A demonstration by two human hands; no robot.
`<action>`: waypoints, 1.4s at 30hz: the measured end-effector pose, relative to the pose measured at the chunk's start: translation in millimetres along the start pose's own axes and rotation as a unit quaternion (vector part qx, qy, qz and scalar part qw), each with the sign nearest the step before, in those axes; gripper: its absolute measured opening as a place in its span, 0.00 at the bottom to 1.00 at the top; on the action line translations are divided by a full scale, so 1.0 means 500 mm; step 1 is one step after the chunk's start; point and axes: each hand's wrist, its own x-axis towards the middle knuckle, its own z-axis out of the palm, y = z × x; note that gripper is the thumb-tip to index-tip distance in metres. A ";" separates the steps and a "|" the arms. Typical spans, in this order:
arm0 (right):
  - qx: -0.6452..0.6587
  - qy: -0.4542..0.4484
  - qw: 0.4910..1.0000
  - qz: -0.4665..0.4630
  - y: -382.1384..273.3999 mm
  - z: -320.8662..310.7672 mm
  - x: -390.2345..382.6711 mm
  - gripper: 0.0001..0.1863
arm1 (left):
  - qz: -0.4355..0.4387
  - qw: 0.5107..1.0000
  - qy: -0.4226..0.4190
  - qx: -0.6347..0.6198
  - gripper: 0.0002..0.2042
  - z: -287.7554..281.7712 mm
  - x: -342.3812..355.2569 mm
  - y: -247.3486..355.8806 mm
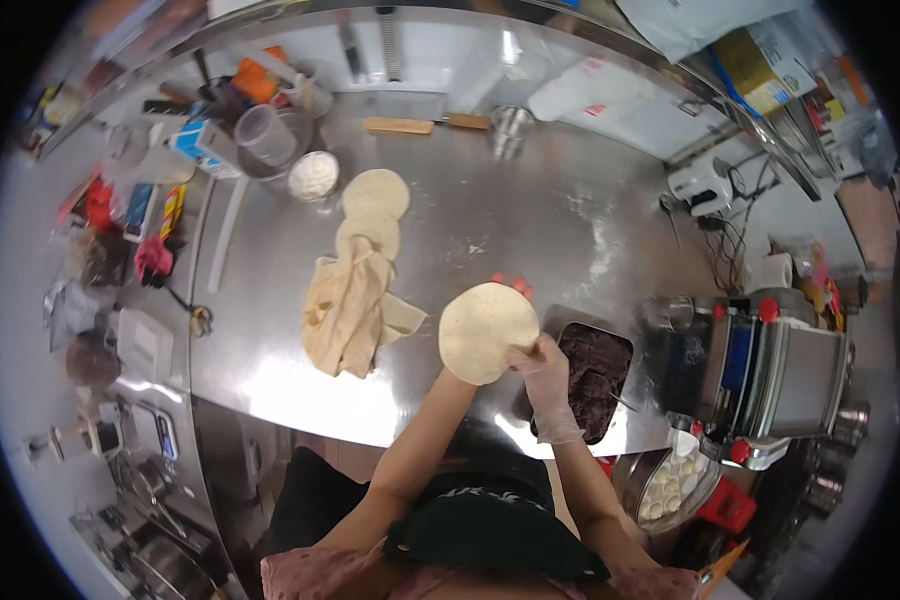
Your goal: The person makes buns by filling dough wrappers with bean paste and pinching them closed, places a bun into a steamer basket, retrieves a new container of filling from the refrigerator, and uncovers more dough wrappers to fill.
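Note:
A flat round dough wrapper is held over the near middle of the steel table. My left hand supports it from beneath; its fingertips show past the far edge, and the palm is hidden. My right hand, in a clear plastic glove, pinches the wrapper's right edge between thumb and fingers. Just right of it stands a metal tray of dark paste with a thin utensil handle sticking out. To the left, more dough rounds lie overlapping, partly covered by a crumpled beige cloth.
A bowl of white flour and clear plastic tubs stand at the back left. Wooden-handled tools and a metal cup lie along the back. At right sits a roller machine, with a container of pale round pieces nearer me.

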 end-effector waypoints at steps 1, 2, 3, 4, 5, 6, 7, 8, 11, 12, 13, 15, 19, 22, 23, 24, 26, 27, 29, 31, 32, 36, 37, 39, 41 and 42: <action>0.007 0.020 0.999 -0.041 0.009 0.011 0.001 0.13 | -0.002 1.000 -0.005 0.010 0.27 -0.014 -0.019 0.009; 0.007 0.006 0.999 -0.044 0.015 0.026 0.007 0.13 | -0.002 1.000 -0.009 0.021 0.27 -0.028 -0.041 0.020; -0.041 0.012 0.996 -0.079 0.013 0.042 0.022 0.12 | 0.027 0.996 -0.057 -0.057 0.26 -0.034 -0.062 0.032; -0.089 0.023 0.989 -0.117 -0.001 0.059 0.039 0.11 | 0.034 0.996 -0.059 -0.057 0.26 -0.029 -0.087 0.055; -0.058 0.022 0.997 -0.053 -0.014 0.094 0.064 0.11 | 0.073 0.996 0.037 -0.029 0.26 -0.024 -0.124 0.092; -0.107 0.020 0.986 -0.127 0.010 0.121 0.115 0.13 | 0.103 0.986 0.130 -0.006 0.25 -0.012 -0.147 0.120; -0.153 0.013 0.967 -0.201 0.042 0.158 0.172 0.14 | 0.107 0.986 0.126 -0.007 0.25 0.000 -0.166 0.148; -0.196 -0.003 0.959 -0.206 0.044 0.207 0.204 0.14 | 0.145 0.984 0.102 -0.021 0.25 0.017 -0.188 0.174; -0.399 0.026 0.859 -0.320 0.046 0.381 0.302 0.12 | 0.231 0.966 0.104 -0.048 0.25 0.049 -0.250 0.246; -0.399 0.017 0.858 -0.324 0.050 0.409 0.323 0.12 | 0.272 0.951 0.131 -0.057 0.25 0.053 -0.273 0.259; -0.440 -0.012 0.829 -0.346 0.059 0.425 0.336 0.11 | 0.279 0.949 0.133 -0.060 0.25 0.049 -0.299 0.260; -0.480 -0.050 0.794 -0.369 0.085 0.444 0.345 0.10 | 0.305 0.929 0.165 -0.131 0.25 0.038 -0.344 0.254; -0.439 -0.010 0.831 -0.343 0.044 0.465 0.416 0.07 | 0.317 0.913 0.206 -0.154 0.24 0.016 -0.363 0.277; -0.307 0.024 0.865 -0.396 -0.099 0.485 0.525 0.07 | 0.308 0.908 0.232 -0.163 0.22 0.028 -0.331 0.291; -0.301 0.054 0.848 -0.433 -0.132 0.481 0.559 0.07 | 0.307 0.908 0.232 -0.163 0.22 0.029 -0.324 0.288; -0.305 0.060 0.846 -0.433 -0.148 0.462 0.602 0.07 | 0.293 0.913 0.229 -0.168 0.22 0.028 -0.313 0.279; -0.185 0.079 0.897 -0.395 -0.164 0.422 0.668 0.12 | 0.271 0.920 0.225 -0.175 0.22 0.026 -0.289 0.263; -0.182 0.074 0.899 -0.391 -0.151 0.433 0.657 0.12 | 0.269 0.919 0.230 -0.173 0.22 0.021 -0.290 0.266; -0.264 0.136 0.853 -0.429 -0.110 0.446 0.584 0.20 | 0.275 0.917 0.237 -0.168 0.22 0.018 -0.298 0.275; -0.399 0.082 0.799 -0.443 -0.030 0.415 0.515 0.28 | 0.270 0.918 0.245 -0.155 0.22 0.018 -0.293 0.278; -0.448 0.032 0.760 -0.469 0.031 0.392 0.490 0.31 | 0.261 0.922 0.242 -0.155 0.22 0.017 -0.282 0.276; -0.539 -0.150 0.672 -0.484 0.073 0.435 0.295 0.36 | 0.253 0.922 0.230 -0.179 0.23 0.016 -0.290 0.273; -0.562 -0.147 0.688 -0.434 0.069 0.441 0.275 0.36 | 0.249 0.926 0.230 -0.168 0.23 0.019 -0.287 0.267; -0.587 -0.144 0.704 -0.374 0.074 0.415 0.246 0.35 | 0.244 0.926 0.232 -0.171 0.23 0.024 -0.285 0.254; -0.474 -0.105 0.775 -0.406 0.084 0.367 0.209 0.31 | 0.248 0.923 0.238 -0.174 0.23 0.012 -0.282 0.237; -0.473 -0.114 0.775 -0.404 0.086 0.344 0.181 0.31 | 0.223 0.939 0.245 0.092 0.23 -0.020 -0.271 0.237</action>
